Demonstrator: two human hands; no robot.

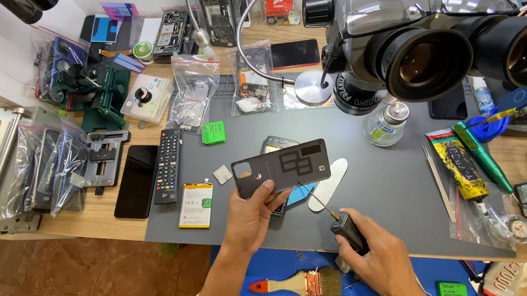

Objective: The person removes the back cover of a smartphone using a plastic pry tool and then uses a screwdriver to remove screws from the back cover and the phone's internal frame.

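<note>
Phone back cover [282,168], dark, held tilted above the grey mat [387,198] by the left hand [252,216], which grips its lower edge. Right hand [374,254] clasps a screwdriver [339,223], tip near the cover. Battery [196,205] lies left.

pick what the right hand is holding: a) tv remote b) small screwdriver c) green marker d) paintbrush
b: the right hand grips a small black-handled screwdriver whose thin tip points at the dark phone back cover held up by the left hand.

Left hand [249,217] lifts phone back cover [281,167]; right hand [374,255] grips screwdriver [340,221].
</note>
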